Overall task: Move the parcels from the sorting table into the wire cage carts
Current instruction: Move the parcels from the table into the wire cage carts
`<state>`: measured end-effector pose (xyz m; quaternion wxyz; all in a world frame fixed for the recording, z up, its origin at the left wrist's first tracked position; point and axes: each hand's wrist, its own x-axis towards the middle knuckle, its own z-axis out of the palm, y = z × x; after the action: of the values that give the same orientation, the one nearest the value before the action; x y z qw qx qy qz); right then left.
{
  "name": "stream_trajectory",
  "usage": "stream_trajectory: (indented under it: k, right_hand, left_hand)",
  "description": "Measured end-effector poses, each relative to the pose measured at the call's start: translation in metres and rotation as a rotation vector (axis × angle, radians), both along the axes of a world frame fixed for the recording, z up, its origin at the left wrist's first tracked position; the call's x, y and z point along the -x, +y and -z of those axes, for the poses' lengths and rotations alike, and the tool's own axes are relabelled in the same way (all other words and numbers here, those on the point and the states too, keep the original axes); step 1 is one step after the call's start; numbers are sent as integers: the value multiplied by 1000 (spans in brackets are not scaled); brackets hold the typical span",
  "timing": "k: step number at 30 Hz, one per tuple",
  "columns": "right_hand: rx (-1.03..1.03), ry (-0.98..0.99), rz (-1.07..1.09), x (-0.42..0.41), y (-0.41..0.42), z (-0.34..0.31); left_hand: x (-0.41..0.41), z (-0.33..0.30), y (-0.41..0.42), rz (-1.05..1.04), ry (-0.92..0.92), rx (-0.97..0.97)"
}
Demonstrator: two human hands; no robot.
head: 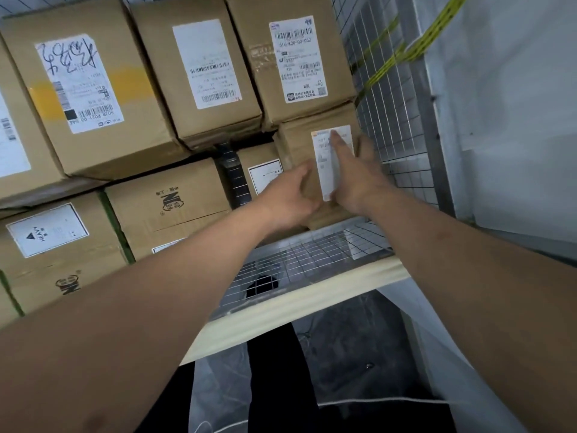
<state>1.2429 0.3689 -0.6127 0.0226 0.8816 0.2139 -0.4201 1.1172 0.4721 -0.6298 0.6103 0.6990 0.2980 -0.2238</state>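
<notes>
Cart is mostly loaded: cardboard boxes stacked in at least 2 layers left of and above the hands, labels facing out. Current box is going into the last gap on the right, hard against the wire side wall and directly under the top-right box.

Left hand: fingers curled round the box's near-left edge, gripping it. Right hand: fingers straight, flat on the box's label, pressing it in, not gripping.

The box sits on the mesh floor, near edge just past both wrists. It looks nearly seated; whether it's fully home against the back I can't tell.

Left to do, my read: final shove, let go, back to the table. The table is not in view, so remaining parcel count is unknown. Bare mesh below the hands suggests room for more in front.
</notes>
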Motion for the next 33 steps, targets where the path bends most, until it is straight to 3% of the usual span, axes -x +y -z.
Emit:
stream_trajectory:
  k: [2,7,11,20,25,33]
  right_hand:
    - [8,-8,-73,3,1,2]
    - [23,-30,-186,8,4,5]
    - [17,-6,-212,5,4,5]
    - [-130,-78,-174,11,10,-24]
    - [-175,-169,-197,34,15,-82]
    - [-243,-323,-121,92,17,-215]
  left_hand:
    - [-3,0,3,105,-24,-115]
    - [-4,-5,9,569,16,-658]
    - [-9,-5,14,733,12,-723]
    - [-14,-35,51,853,-56,-840]
    - [0,-83,80,875,-158,-913]
    - [25,-212,109,940,-337,-980]
